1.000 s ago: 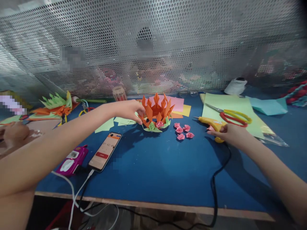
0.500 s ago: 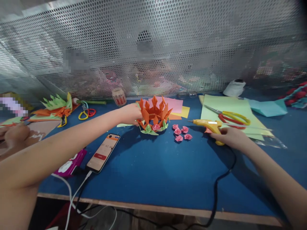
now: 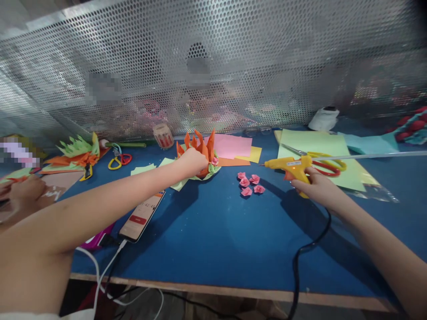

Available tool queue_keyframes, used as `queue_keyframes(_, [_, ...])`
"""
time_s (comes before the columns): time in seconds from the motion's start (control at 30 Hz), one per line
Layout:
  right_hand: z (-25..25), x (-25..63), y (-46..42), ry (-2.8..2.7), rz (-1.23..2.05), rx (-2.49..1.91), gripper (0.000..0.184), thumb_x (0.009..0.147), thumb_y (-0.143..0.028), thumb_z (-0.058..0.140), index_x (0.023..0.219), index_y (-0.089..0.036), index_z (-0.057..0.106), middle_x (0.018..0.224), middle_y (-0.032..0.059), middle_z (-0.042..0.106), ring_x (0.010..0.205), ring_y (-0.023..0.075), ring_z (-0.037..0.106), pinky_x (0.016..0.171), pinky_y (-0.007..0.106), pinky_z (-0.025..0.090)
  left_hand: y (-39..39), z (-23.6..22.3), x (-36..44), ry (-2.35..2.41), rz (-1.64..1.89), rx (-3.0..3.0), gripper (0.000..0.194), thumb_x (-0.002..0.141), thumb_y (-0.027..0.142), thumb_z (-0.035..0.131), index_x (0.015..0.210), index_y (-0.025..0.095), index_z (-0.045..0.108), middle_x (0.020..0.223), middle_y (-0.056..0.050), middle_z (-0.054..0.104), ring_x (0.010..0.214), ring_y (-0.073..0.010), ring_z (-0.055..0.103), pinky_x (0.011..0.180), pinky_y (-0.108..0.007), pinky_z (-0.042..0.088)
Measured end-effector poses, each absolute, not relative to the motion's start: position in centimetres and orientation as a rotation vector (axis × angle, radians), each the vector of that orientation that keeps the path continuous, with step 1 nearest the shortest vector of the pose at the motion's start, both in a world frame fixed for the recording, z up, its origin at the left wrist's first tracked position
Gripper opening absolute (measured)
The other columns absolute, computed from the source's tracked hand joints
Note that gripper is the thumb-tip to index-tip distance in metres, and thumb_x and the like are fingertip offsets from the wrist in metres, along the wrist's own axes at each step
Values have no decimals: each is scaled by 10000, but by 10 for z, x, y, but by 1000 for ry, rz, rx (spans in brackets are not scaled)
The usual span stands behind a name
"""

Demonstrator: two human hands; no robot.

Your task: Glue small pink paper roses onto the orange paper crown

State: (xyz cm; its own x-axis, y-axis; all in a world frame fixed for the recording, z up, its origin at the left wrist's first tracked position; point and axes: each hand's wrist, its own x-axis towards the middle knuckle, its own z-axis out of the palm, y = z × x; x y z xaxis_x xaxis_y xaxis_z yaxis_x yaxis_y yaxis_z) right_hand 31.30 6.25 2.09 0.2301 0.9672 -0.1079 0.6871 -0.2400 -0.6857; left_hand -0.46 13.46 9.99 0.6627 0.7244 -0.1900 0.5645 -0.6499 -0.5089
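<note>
My left hand [image 3: 192, 162] is closed on an orange origami crown [image 3: 211, 144] of upright pointed petals with green paper leaves around its base. The hand covers most of its near side, and the fingertips are hidden. One pink paper rose [image 3: 215, 162] sits among the leaves on the crown's right side. In my right hand [image 3: 314, 183] is a yellow glue gun [image 3: 292, 164], its nozzle pointing left. A long clear glue stick [image 3: 370, 155] sticks out of its back. Between the two hands, several loose pink paper roses [image 3: 245, 182] lie on the blue table.
Pink paper [image 3: 230, 146] lies behind the crown. Scissors [image 3: 325, 163] rest on green sheets [image 3: 350, 153] behind the glue gun. A charging phone [image 3: 142, 218] lies below my left forearm. The gun's black cord [image 3: 296, 258] crosses the table edge. Another person's hands [image 3: 26, 191] are far left.
My left hand has swung round to the crown's near side, and the crown has turned, its pink rose now facing right. My right hand has lifted the glue gun slightly off the table.
</note>
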Motion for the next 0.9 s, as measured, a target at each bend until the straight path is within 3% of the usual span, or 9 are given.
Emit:
queue_keyframes(0.23, [31,308,58,-1507,740,-2020,211,655,-337,548,812,-201,510,625,11,586,570,172,558,525,287,427,90,112,24,-1130,412,-2361,213,714,-18,459,735,65,654,734,-163,666,776,-286,622,583,-322,382])
queue_keyframes(0.33, [33,307,56,-1495,664,-2017,274,648,-359,568,861,-198,503,650,7,584,582,168,555,516,278,419,65,103,40,-1085,278,-2609,176,804,215,503,765,108,636,750,-113,662,758,-253,621,580,-310,416])
queue_keyframes(0.37, [32,306,55,-1498,637,-2012,285,648,-370,572,865,-198,502,653,6,583,583,168,554,516,278,418,61,96,46,-1100,200,-2722,246,816,327,498,812,117,627,788,-103,660,775,-254,621,580,-309,429])
queue_keyframes(0.43, [31,306,56,-1508,621,-1989,294,654,-398,573,863,-200,509,648,5,582,583,172,555,516,284,419,58,79,59,-1149,50,-2876,338,805,387,511,1010,125,570,949,-107,644,861,-247,610,627,-303,455])
queue_keyframes(0.57, [29,307,56,-1508,622,-1949,298,663,-428,567,855,-205,521,655,7,589,596,182,566,535,300,428,68,45,78,-1299,-110,-2985,340,794,255,523,1100,106,509,1129,-181,550,931,-292,587,726,-378,465])
queue_keyframes(0.77, [33,299,52,-1525,589,-1997,283,678,-418,553,852,-196,523,676,26,595,589,182,556,552,307,409,77,28,87,-1524,-300,-2953,220,832,210,407,1000,117,515,999,-160,545,847,-269,590,691,-368,464])
queue_keyframes(0.9, [33,290,50,-1557,637,-1956,287,675,-416,555,855,-195,527,698,31,597,596,185,554,554,305,407,71,25,87,-1580,-442,-2968,241,809,148,401,1025,104,498,1049,-171,499,846,-259,579,703,-365,455])
